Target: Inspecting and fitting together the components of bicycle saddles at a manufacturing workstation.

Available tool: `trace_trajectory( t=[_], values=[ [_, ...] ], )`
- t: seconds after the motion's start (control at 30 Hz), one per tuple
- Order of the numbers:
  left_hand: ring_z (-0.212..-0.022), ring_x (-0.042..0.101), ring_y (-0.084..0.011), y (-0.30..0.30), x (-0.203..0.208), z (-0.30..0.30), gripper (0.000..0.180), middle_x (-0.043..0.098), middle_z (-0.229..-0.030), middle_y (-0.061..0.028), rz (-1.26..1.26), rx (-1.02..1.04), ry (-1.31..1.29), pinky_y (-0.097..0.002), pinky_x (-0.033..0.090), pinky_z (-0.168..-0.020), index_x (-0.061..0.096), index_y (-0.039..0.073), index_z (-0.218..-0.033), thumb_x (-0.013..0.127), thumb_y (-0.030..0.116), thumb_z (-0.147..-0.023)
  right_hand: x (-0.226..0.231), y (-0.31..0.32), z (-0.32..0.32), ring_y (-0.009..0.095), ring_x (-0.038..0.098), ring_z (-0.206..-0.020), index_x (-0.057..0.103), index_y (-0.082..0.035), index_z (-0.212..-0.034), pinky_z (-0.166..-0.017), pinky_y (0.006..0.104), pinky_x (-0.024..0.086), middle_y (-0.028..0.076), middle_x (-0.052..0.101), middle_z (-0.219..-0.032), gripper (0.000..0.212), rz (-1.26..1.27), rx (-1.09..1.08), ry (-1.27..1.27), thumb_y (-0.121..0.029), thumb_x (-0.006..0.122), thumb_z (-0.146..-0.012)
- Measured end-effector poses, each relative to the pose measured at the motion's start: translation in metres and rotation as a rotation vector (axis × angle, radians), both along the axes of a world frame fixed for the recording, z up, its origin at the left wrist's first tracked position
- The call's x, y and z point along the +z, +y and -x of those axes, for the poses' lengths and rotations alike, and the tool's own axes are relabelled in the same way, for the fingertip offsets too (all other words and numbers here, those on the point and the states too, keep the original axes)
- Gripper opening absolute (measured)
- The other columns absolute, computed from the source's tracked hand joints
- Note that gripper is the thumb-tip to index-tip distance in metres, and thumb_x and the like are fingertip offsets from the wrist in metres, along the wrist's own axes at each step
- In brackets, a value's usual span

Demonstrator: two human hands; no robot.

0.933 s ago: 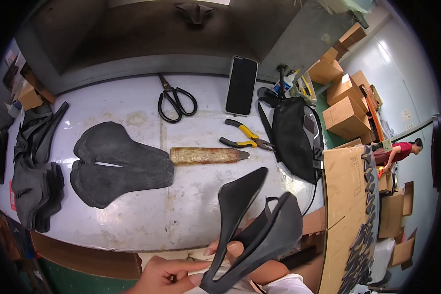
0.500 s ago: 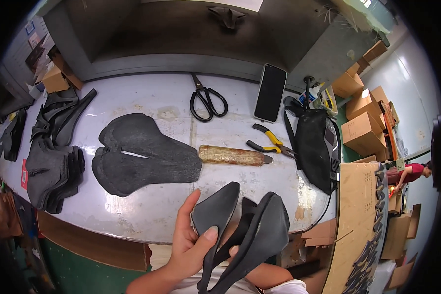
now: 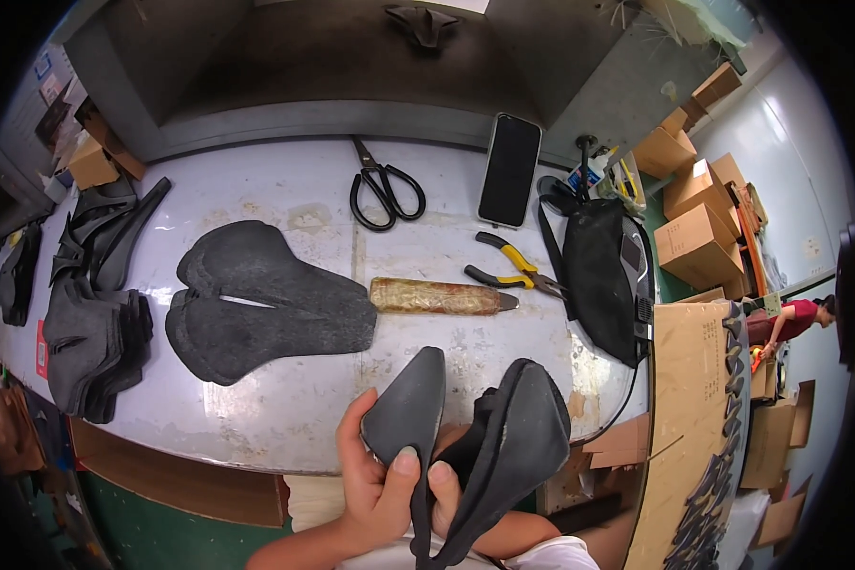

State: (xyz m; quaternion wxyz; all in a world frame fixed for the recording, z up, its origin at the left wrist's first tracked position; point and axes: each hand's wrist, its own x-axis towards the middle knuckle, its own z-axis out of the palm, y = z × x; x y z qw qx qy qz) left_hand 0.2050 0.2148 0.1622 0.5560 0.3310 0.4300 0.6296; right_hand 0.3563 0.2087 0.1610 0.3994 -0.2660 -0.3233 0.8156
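Both hands hold a black bicycle saddle pad (image 3: 518, 446), folded so that its two lobes stand up over the near edge of the table. My left hand (image 3: 375, 489) pinches the left lobe, thumb in front and fingers behind. Most of my right hand (image 3: 445, 494) is hidden behind the pad; its thumb presses near the fold, beside the left thumb. Beyond them a flat black saddle pad (image 3: 275, 313) lies on the table, seemingly atop another. Touching its narrow end is a knife-like tool with a tape-wrapped handle (image 3: 437, 295).
Black-handled scissors (image 3: 387, 195), a phone (image 3: 510, 171), yellow-black pliers (image 3: 518, 266) and a black pouch (image 3: 598, 275) lie on the table (image 3: 256, 437). Stacked black pads (image 3: 95, 347) fill the left side. Cardboard boxes (image 3: 698, 237) stand at right, where another person (image 3: 793, 323) is.
The right thumb has come up beside the left thumb on the pad. The pad's left lobe has shifted slightly left and turned more upright. The whole view has shifted a little.
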Motion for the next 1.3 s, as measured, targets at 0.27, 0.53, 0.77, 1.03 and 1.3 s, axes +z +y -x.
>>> trace_trajectory(
  t=[0.27, 0.53, 0.77, 1.03, 1.3],
  values=[
    [-0.111, 0.054, -0.0197, 0.0, 0.023, 0.017, 0.064, 0.049, -0.124, -0.0179, -0.07, -0.141, -0.028, -0.0318, 0.045, -0.093, 0.011, 0.004, -0.147, 0.05, 0.002, -0.096, 0.005, 0.014, -0.007, 0.026, 0.066, -0.094, 0.068, 0.003, -0.094, -0.086, 0.0365, 0.052, 0.018, 0.068, -0.098, 0.02, -0.008, -0.095, 0.057, -0.016, 0.07, -0.087],
    [-0.111, 0.052, -0.013, -0.005, 0.021, 0.072, 0.063, 0.046, -0.128, -0.011, 0.14, -0.629, 0.214, -0.0272, 0.048, -0.085, 0.029, 0.006, -0.146, 0.061, 0.005, -0.092, -0.012, 0.05, -0.023, 0.023, 0.064, -0.082, 0.07, -0.001, -0.098, -0.073, 0.0312, 0.05, 0.015, 0.066, -0.091, 0.034, -0.628, -0.072, -0.342, -0.002, 0.085, -0.067],
    [-0.111, 0.053, -0.0125, -0.006, 0.033, 0.073, 0.062, 0.05, -0.128, -0.0086, 0.254, -0.515, -0.076, -0.0267, 0.044, -0.094, 0.031, 0.006, -0.146, 0.061, 0.002, -0.091, 0.012, 0.056, -0.013, 0.018, 0.061, -0.074, 0.068, 0.0, -0.081, -0.062, 0.0274, 0.046, 0.009, 0.062, -0.08, 0.023, -0.488, 0.023, -0.288, -0.003, 0.086, -0.066],
    [-0.115, 0.051, -0.0139, -0.005, 0.027, 0.073, 0.061, 0.05, -0.129, -0.0097, 0.247, -0.574, -0.171, -0.0274, 0.043, -0.095, 0.032, 0.004, -0.145, 0.06, 0.0, -0.091, -0.001, 0.045, -0.006, 0.03, 0.056, -0.099, 0.07, 0.0, -0.084, -0.071, 0.0331, 0.05, 0.015, 0.054, -0.107, 0.014, -0.868, -0.434, -0.338, 0.002, 0.078, -0.073],
    [-0.12, 0.05, -0.0168, -0.005, 0.029, 0.07, 0.061, 0.05, -0.131, -0.0119, 0.352, -0.584, -0.3, -0.0289, 0.039, -0.1, 0.032, 0.004, -0.145, 0.059, 0.0, -0.09, 0.004, 0.038, -0.007, 0.046, 0.056, -0.115, 0.067, 0.008, -0.085, -0.094, 0.048, 0.051, 0.03, 0.051, -0.125, 0.009, -0.62, -0.299, -0.157, 0.001, 0.071, -0.081]
  ],
)
